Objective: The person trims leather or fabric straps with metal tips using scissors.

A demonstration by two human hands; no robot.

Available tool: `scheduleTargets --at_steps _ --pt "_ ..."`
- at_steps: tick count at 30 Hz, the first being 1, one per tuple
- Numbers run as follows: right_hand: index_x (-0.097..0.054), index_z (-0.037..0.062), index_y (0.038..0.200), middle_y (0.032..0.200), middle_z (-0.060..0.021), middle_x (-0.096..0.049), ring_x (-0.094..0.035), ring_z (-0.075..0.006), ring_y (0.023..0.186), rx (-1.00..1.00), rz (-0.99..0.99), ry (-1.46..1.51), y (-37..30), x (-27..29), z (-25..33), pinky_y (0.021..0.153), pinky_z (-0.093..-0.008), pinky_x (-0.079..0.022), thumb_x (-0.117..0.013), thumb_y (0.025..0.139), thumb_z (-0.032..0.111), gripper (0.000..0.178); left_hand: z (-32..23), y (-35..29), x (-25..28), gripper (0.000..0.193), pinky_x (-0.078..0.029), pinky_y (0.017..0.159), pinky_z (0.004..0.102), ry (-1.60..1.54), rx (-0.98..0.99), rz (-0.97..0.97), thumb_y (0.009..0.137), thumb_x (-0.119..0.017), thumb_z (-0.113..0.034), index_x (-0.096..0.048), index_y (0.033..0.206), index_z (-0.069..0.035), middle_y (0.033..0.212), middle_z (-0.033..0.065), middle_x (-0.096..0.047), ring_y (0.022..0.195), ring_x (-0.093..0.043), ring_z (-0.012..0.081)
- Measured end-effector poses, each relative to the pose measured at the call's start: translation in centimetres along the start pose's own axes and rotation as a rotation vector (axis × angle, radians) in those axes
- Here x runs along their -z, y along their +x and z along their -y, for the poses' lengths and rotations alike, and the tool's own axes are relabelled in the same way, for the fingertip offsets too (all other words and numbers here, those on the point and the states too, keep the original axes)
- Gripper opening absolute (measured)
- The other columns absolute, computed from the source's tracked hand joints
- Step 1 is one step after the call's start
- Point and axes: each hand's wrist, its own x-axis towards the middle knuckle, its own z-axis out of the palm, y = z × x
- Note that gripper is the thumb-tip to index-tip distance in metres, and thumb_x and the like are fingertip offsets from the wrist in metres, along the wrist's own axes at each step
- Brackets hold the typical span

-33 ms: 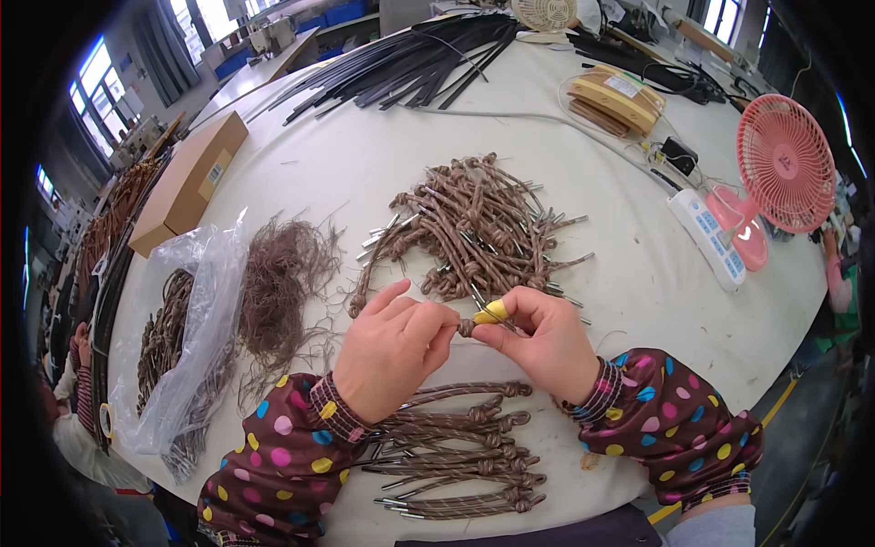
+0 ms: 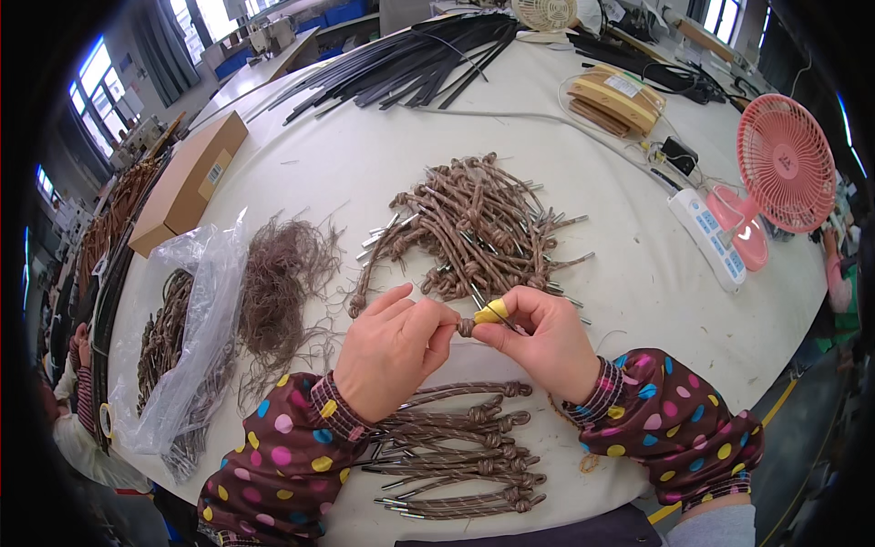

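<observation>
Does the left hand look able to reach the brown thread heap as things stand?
Probably yes: the brown thread heap lies to the left of the left hand with nothing standing between, though that hand pinches a knotted cord.

Two foreground hands [image 2: 390,351], one pink fan [image 2: 786,162]

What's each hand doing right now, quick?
Left hand: closed, pinching at the brown knotted cord.
Right hand: closed, holding the same cord by its knot.
</observation>
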Motion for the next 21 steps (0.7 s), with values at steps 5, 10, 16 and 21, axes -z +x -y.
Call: scheduleTargets --at_steps 5,10,16,21 --pt "-0.064 -0.0005 0.09 0.077 -0.0006 -0.065 -0.053 -0.0039 0.066 -0.025 0.074 0.057 0.6 0.7 -0.3 0.058 -0.023 -0.044 -0.073 0.085 0.021 0.024 0.2 -0.8 -0.4 0.013 -0.052 0.061 0.031 -0.203 0.259 0.051 0.084 -0.064 -0.001 -0.054 0.092 -0.004 0.076 0.0068 -0.065 0.064 -0.065 0.0227" --pt "-0.06 0.0028 0.094 0.085 -0.0044 -0.064 -0.062 -0.0133 0.067 0.207 0.025 -0.47 0.5 2.1 1.6 0.058 -0.0273 -0.048 -0.069 0.088 0.035 0.035 0.8 -0.6 -0.3 0.014 -0.05 0.056 0.0319 -0.238 0.236 0.047 0.083 -0.065 -0.005 -0.054 0.092 -0.006 0.074 0.0078 -0.063 0.064 -0.064 0.0246" --pt "-0.056 0.0097 0.088 0.079 -0.0034 -0.056 -0.061 -0.0219 0.066 0.528 0.073 -0.917 0.8 2.0 3.4 0.055 -0.0339 -0.048 -0.066 0.086 0.036 0.029 0.6 -0.5 -0.4 0.013 -0.049 0.053 0.0301 -0.043 0.073 0.023 0.081 -0.065 -0.001 -0.057 0.09 -0.005 0.075 0.007 -0.063 0.059 -0.061 0.0211" --pt "-0.055 0.0106 0.084 0.077 -0.0023 -0.054 -0.061 -0.0213 0.065 0.674 0.087 -1.073 1.2 1.8 3.3 0.054 -0.0332 -0.048 -0.068 0.083 0.031 0.024 0.6 -0.3 -0.4 0.017 -0.049 0.055 0.0324 -0.006 -0.016 0.003 0.077 -0.068 -0.001 -0.058 0.089 -0.006 0.076 0.0073 -0.061 0.064 -0.061 0.0237"
